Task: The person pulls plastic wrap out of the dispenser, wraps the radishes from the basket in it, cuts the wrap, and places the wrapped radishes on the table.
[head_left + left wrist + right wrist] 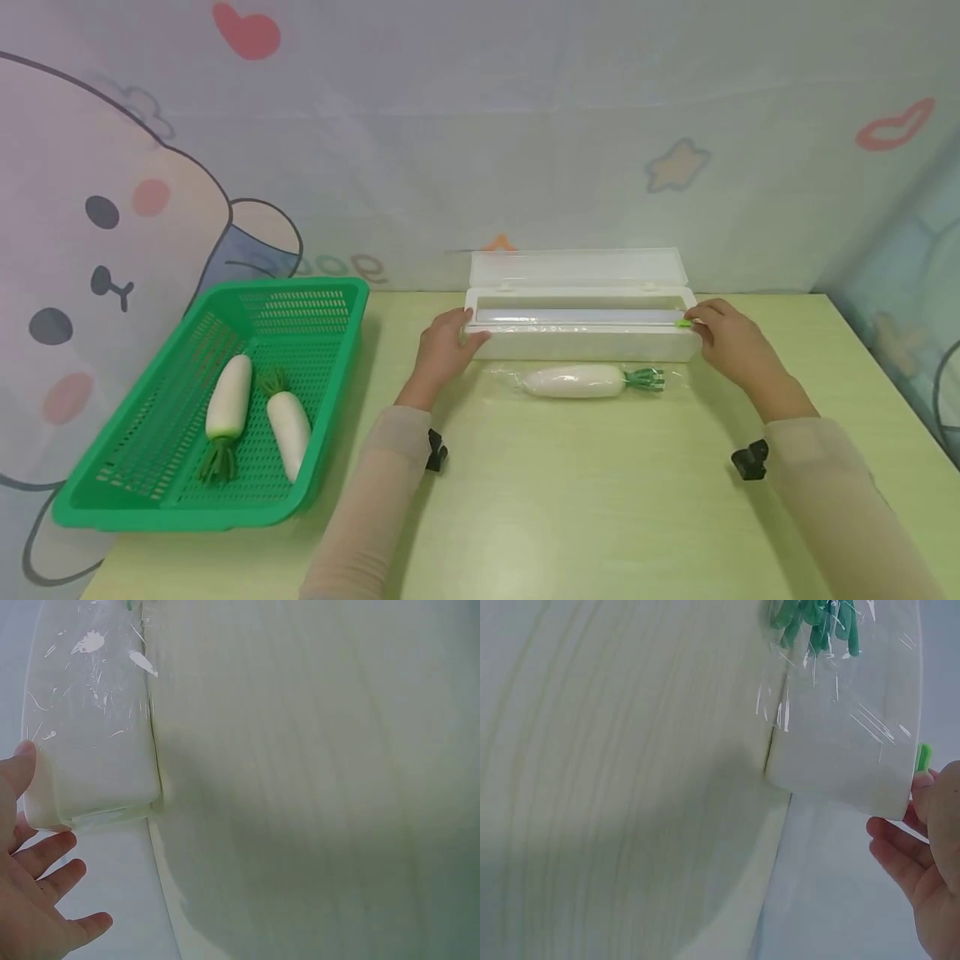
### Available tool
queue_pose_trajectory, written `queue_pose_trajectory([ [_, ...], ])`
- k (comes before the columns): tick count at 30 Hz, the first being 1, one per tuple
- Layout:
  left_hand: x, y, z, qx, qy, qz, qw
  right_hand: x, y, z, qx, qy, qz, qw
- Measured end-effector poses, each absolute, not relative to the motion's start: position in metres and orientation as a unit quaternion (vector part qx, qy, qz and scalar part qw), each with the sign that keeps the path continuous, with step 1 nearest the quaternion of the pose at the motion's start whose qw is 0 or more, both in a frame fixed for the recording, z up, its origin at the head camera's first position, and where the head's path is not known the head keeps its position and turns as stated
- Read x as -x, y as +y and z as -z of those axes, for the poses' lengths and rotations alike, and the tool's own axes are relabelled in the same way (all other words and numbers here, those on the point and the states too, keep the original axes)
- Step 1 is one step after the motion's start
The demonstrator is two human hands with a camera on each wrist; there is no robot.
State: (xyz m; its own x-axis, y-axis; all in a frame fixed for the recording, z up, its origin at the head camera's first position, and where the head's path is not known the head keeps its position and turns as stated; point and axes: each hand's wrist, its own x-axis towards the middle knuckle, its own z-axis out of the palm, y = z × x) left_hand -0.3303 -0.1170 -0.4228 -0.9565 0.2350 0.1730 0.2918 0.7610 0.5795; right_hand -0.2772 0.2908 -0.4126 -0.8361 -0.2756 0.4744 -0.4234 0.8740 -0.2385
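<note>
A white cling film dispenser (585,346) stands near the table's back edge, its clear lid raised and the film roll (577,316) showing inside. My left hand (444,348) holds the dispenser's left end, the thumb at its front. At the right end my right hand (738,354) pinches the small green slide cutter (683,323); in the right wrist view the thumb touches this green tab (923,757). Just in front of the dispenser lies a white radish (573,382) with cut green stalks, covered by clear film.
On the left a green plastic basket (322,462) holds two more white radishes, one (229,396) beside the other (288,429). A patterned cloth (570,125) hangs behind the light wooden table (585,517). A dark cable (939,392) shows at the far right.
</note>
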Motion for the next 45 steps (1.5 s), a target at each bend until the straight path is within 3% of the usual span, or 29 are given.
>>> queue_pose_trajectory([
  [8, 0.329, -0.118, 0.421, 0.124, -0.947, 0.294, 0.046, 0.273, 0.296, 0.417, -0.13, -0.951, -0.207, 0.191],
  [14, 0.327, -0.118, 0.423, 0.111, -0.939, 0.319, 0.056, 0.262, 0.284, 0.411, -0.027, -0.952, -0.254, 0.17],
  [19, 0.326, -0.118, 0.432, 0.12, -0.913, 0.377, 0.096, 0.255, 0.266, 0.413, 0.019, -0.937, -0.318, 0.143],
  [26, 0.322, -0.112, 0.439, 0.173, -0.889, 0.394, 0.16, 0.26, 0.254, 0.418, 0.078, -0.911, -0.368, 0.169],
  [35, 0.322, -0.107, 0.441, 0.204, -0.863, 0.411, 0.214, 0.262, 0.263, 0.421, 0.026, -0.917, -0.358, 0.172],
  [45, 0.314, -0.109, 0.438, 0.176, -0.853, 0.472, 0.138, 0.251, 0.27, 0.42, -0.046, -0.928, -0.341, 0.139],
])
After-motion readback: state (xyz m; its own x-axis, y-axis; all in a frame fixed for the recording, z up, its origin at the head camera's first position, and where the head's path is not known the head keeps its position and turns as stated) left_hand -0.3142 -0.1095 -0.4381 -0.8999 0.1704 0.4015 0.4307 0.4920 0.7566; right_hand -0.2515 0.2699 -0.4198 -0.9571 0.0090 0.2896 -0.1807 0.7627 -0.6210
